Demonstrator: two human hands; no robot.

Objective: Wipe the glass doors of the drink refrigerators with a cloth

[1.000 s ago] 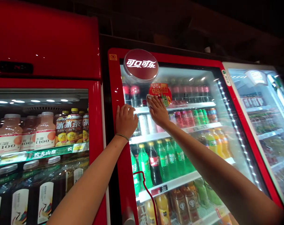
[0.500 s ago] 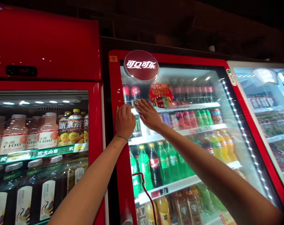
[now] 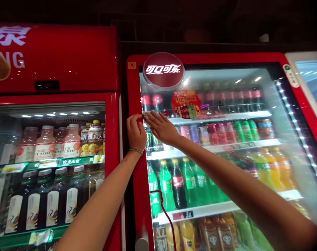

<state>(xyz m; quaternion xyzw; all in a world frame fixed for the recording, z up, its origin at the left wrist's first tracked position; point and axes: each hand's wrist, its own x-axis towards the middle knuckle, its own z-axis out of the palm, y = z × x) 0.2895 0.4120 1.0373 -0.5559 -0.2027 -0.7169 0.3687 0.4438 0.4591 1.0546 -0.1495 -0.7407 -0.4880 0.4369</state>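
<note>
My left hand (image 3: 137, 134) rests against the red door frame (image 3: 134, 167) of a drinks fridge, its fingers bent and closed. What they hold, if anything, is hidden. My right hand (image 3: 162, 129) lies flat on the glass door (image 3: 213, 83), fingers stretched out. Its fingertips almost meet the left hand at the glass's left edge; a small pale spot shows there, too small to name. Above the right hand is a round lit sign (image 3: 163, 71), with a round red sticker (image 3: 186, 104) to its right.
Behind the glass stand soda bottles (image 3: 178, 184) and cans (image 3: 213, 134) on white shelves. A second red fridge (image 3: 82, 59) with bottled drinks is on the left, and a pale-framed fridge (image 3: 305, 80) on the far right. A metallic door handle (image 3: 142, 240) sits low on the frame.
My right hand has slid left along the glass to its edge, closer to my left hand. The left hand's fingers are more bent. The view has shifted a little to the left.
</note>
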